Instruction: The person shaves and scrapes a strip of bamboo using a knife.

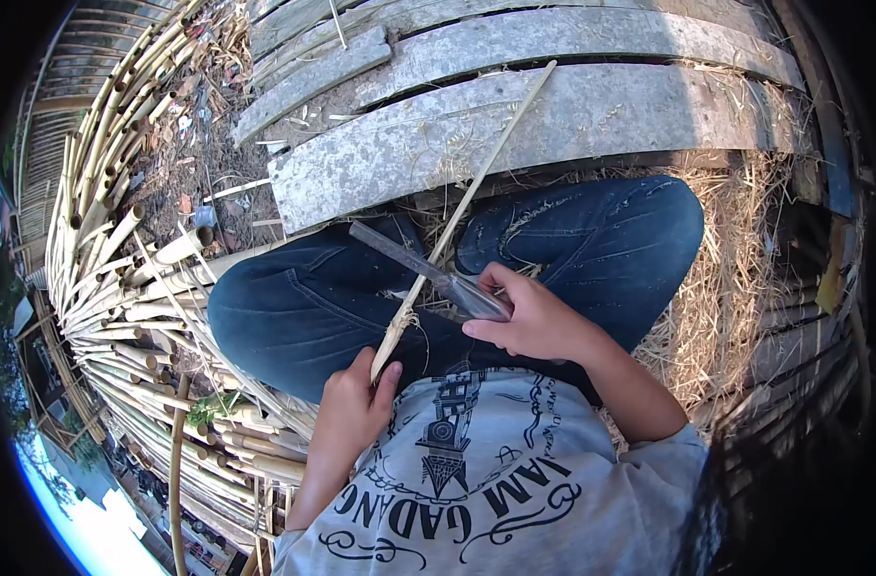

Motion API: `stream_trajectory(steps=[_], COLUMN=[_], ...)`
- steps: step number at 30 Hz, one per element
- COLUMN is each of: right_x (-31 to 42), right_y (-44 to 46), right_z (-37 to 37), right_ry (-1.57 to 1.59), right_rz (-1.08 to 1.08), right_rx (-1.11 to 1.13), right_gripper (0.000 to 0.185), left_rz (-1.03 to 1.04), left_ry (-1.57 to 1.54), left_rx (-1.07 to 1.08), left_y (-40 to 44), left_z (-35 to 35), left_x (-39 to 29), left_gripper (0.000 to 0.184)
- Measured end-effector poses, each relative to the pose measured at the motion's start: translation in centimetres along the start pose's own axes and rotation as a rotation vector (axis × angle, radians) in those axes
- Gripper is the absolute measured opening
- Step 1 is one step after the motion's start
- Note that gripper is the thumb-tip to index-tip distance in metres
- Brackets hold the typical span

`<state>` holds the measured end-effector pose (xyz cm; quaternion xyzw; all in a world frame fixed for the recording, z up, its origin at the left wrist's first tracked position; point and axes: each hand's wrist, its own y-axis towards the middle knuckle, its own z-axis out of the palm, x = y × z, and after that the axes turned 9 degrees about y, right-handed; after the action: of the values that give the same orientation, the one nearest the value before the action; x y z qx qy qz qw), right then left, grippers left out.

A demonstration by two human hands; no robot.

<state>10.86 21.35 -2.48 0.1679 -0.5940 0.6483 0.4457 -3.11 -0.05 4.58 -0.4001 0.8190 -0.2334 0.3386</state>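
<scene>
A long, thin bamboo strip (470, 187) runs from my lap up over the wooden planks. My left hand (358, 398) is closed around its near end, low against my shirt. Just above that grip the strip looks frayed, with fine shavings curling off it. In my right hand (539, 322) is a knife (399, 252) with a long dark blade and a thick grey handle, the fingers wrapped round the handle. Its blade crosses the strip and points up and to the left; whether the edge touches the strip I cannot tell.
Weathered planks (543, 106) lie in front of my crossed legs (591, 235). Many bamboo poles (159, 360) are stacked along my left side. Straw-like shavings (707, 317) cover the ground on the right. A short loose board (313, 84) rests on the planks.
</scene>
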Motion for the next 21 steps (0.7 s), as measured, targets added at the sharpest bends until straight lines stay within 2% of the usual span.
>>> stream_trajectory(steps=[1, 3, 9, 11, 15, 18, 21], right_x=[0.5, 0.6, 2.4, 2.6, 1.6, -0.1, -0.7], right_y=[0.1, 0.6, 1.6, 1.8, 1.9, 2.3, 1.6], right_z=[-0.9, -3.0, -9.1, -9.4, -7.5, -5.8, -4.4], right_ry=[0.059, 0.090, -0.113, -0.233, -0.124, -0.134, -0.094], right_rz=[0.074, -0.012, -0.080, -0.069, 0.056, -0.086, -0.074], right_rx=[-0.008, -0.145, -0.610, -0.590, -0.462, -0.481, -0.383], right_gripper=[0.044, 0.035, 0.031, 0.026, 0.015, 0.017, 0.016], left_rz=[-0.004, 0.027, 0.050, 0.045, 0.006, 0.012, 0.027], left_ry=[-0.003, 0.032, -0.024, -0.063, -0.144, -0.162, -0.154], left_rx=[-0.002, -0.051, -0.036, -0.009, 0.110, 0.111, 0.113], left_y=[-0.1, -0.3, 0.2, 0.4, 1.2, 1.5, 1.7], left_z=[0.1, 0.5, 0.4, 0.1, -0.8, -0.8, -1.0], left_x=[0.1, 0.1, 0.6, 0.7, 0.7, 0.7, 0.7], left_gripper=[0.025, 0.023, 0.020, 0.019, 0.019, 0.020, 0.020])
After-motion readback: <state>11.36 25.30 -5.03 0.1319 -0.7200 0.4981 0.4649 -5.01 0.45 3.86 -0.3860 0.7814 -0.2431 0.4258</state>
